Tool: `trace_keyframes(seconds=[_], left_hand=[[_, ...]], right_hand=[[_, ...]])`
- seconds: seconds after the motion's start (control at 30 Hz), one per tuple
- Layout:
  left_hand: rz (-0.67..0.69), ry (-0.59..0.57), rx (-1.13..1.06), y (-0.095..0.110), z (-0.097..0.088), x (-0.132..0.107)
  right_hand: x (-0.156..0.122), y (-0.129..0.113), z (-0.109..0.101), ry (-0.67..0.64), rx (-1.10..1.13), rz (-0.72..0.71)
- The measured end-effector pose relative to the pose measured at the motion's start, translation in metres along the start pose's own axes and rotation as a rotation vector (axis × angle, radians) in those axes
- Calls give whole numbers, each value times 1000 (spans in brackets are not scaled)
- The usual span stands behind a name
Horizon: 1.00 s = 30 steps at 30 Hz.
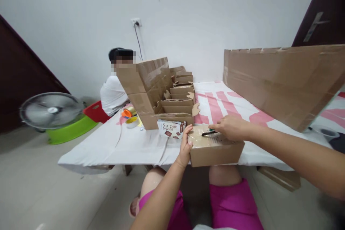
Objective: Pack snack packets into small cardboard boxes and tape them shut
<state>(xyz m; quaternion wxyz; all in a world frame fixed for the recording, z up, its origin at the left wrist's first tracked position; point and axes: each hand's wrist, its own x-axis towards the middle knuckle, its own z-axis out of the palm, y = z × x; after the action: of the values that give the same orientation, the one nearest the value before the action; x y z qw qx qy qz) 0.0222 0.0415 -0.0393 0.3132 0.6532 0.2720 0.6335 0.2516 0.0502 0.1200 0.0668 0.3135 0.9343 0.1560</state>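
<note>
The closed cardboard box [215, 156] is sitting at the near edge of the worktop [142, 156], with clear tape shining across its top. The left hand [185, 147] is lying mostly open along the box's left side, bracing it rather than gripping it. The right hand [229, 127] is curling its fingers round a slim dark tool [207, 133], whose tip is lying on or just above the taped top. The tool is looking like a cutter with some green on it, though the covering fingers are leaving that uncertain.

The tip is pointing leftward, so if it is a blade, a sudden slip could be sending it towards the left fingers. Pressing too hard could be driving it through the cardboard. Because the box is standing so near the edge, with the person's thighs [231, 201] just below, a strong pull could be tipping it off. A sideways shove could be knocking over the printed packet [171, 129], which is standing near the left hand, in front of the open boxes [176, 109].
</note>
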Motion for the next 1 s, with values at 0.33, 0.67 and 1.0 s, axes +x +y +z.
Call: trace_keyframes(seconds=[0.33,0.67,1.0], left_hand=[[-11,8,41,7,0,2],[-15,14,35,6,1,1],[-15,24,31,5,2,1]], right_hand=[[-63,35,13,-38,116,184],[-112,86,128,134,634,593],[-124,67,188,68,475,811]])
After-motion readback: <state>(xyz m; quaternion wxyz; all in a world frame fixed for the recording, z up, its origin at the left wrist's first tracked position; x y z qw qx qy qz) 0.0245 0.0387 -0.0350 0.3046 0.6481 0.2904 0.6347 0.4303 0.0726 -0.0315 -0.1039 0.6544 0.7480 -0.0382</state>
